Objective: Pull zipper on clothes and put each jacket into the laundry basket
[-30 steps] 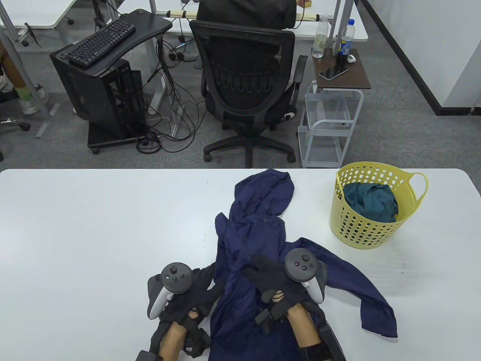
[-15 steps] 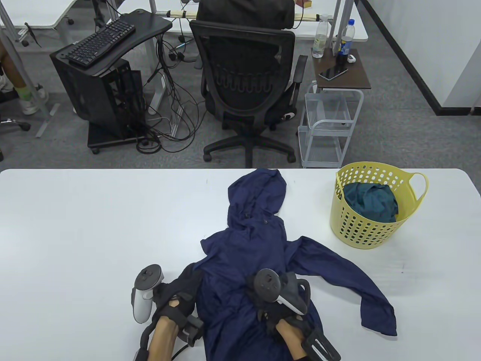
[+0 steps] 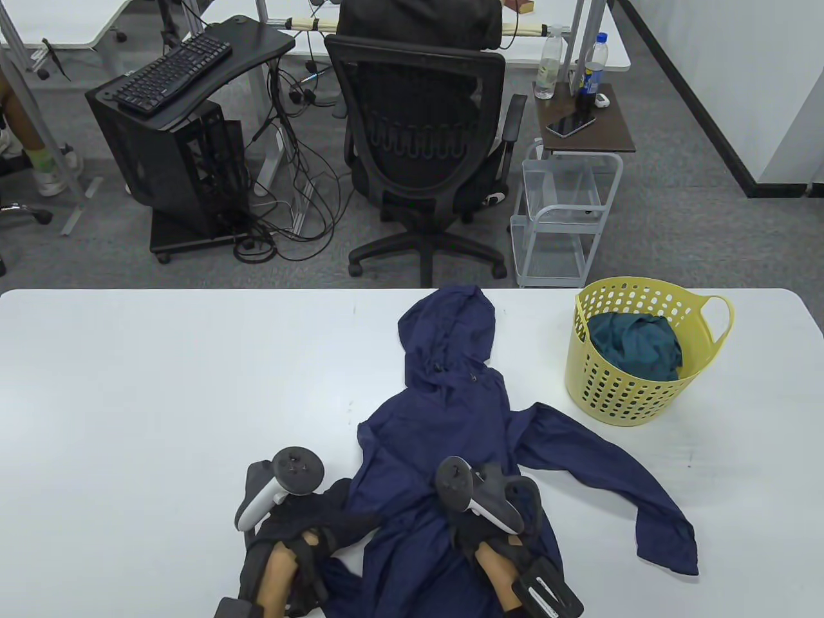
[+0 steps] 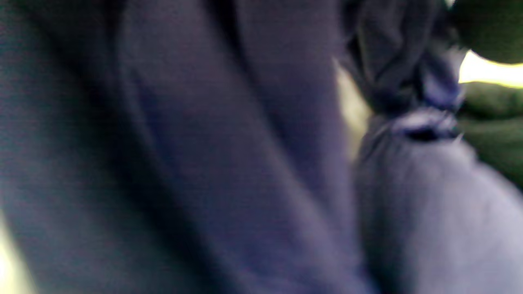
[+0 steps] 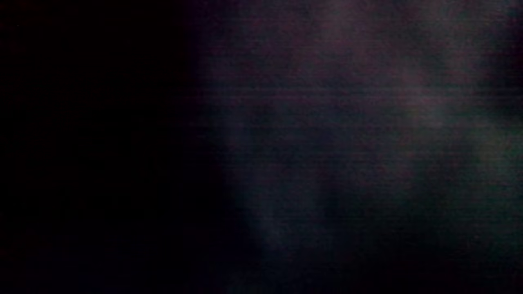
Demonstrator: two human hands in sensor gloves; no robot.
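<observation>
A navy hooded jacket (image 3: 444, 438) lies spread on the white table (image 3: 161, 386), hood toward the far edge and one sleeve (image 3: 618, 476) trailing right. My left hand (image 3: 335, 508) holds the jacket's left edge near the table's front. The left wrist view is filled with blurred navy cloth (image 4: 245, 163), bunched beside dark glove fingers (image 4: 494, 118). My right hand (image 3: 467, 528) rests on the jacket's lower front, its fingers hidden under the tracker. The right wrist view is almost black. A yellow laundry basket (image 3: 605, 386) stands at the right with a teal garment (image 3: 634, 347) inside.
Behind the table's far edge stand a black office chair (image 3: 425, 141), a white wire cart (image 3: 560, 219) and a computer stand with a keyboard (image 3: 170, 71). Bare white tabletop spans the left half.
The jacket has been pulled open and flatter, and its hood and body have shifted slightly right. Both hands drew back toward the near edge, then moved a little right.
</observation>
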